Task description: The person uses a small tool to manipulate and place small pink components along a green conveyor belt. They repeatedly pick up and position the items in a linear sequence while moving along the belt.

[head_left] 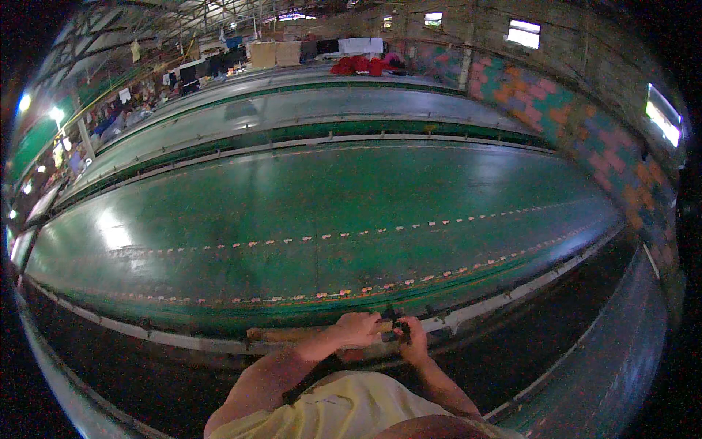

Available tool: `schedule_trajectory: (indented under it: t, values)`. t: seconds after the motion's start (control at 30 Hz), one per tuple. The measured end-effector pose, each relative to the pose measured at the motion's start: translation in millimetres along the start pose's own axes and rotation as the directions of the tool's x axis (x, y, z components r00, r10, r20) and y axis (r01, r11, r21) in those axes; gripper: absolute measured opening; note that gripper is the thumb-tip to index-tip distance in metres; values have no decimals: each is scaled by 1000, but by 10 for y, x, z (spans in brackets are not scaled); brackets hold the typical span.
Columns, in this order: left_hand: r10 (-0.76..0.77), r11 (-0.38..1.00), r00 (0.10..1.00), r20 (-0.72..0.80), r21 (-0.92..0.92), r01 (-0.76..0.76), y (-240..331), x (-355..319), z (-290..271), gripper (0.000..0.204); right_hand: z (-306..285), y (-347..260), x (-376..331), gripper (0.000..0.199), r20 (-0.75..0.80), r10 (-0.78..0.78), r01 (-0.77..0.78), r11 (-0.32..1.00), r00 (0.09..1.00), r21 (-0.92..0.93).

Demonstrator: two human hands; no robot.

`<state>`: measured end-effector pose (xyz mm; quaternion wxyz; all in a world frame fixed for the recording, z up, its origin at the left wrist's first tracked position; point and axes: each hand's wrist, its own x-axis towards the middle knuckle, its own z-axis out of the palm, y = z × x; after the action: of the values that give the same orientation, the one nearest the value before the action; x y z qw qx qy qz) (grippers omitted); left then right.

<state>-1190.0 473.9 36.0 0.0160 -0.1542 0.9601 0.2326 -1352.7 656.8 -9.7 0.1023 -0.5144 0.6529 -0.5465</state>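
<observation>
Both my hands meet at the near edge of a long green table [380,190], right in front of my body. My left hand [357,329] is closed, its fingers by a small tan piece [384,327]; what it grips is hidden. Close to its right, my right hand [414,338] pinches a small dark piece [400,330] at the pale rail [468,314] along the table's edge. The kind of dark piece is too small and blurred to tell. A brown wooden-looking bar [281,334] lies along the rail, partly behind my left forearm.
Two rows of small pale marks [307,238] run along the green tabletop. More long tables [307,110] stand beyond it, with a red heap [362,66] at the back. Another table [607,366] lies at the lower right. A painted brick wall [585,139] borders the right side.
</observation>
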Motion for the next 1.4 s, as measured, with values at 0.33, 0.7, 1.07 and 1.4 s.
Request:
schedule_trajectory:
  t: [0.33, 0.7, 1.07, 1.4]
  values:
    - [10, 970, 994, -112, 244, 17, 143, -312, -137, 71, 147, 359, -18, 29, -179, -86, 113, 982, 980, 148]
    - [101, 993, 959, -264, 85, -81, -120, -468, 155, 56, -33, 360, -117, 30, -53, -85, 84, 996, 995, -17]
    - [103, 995, 949, -300, 29, -99, -208, -432, 273, 54, 37, 604, -12, 31, 53, -49, 48, 999, 997, 16]
    - [100, 995, 965, -242, 9, -101, -112, -293, 242, 48, -89, 847, -205, 38, 114, -45, 16, 969, 993, 245]
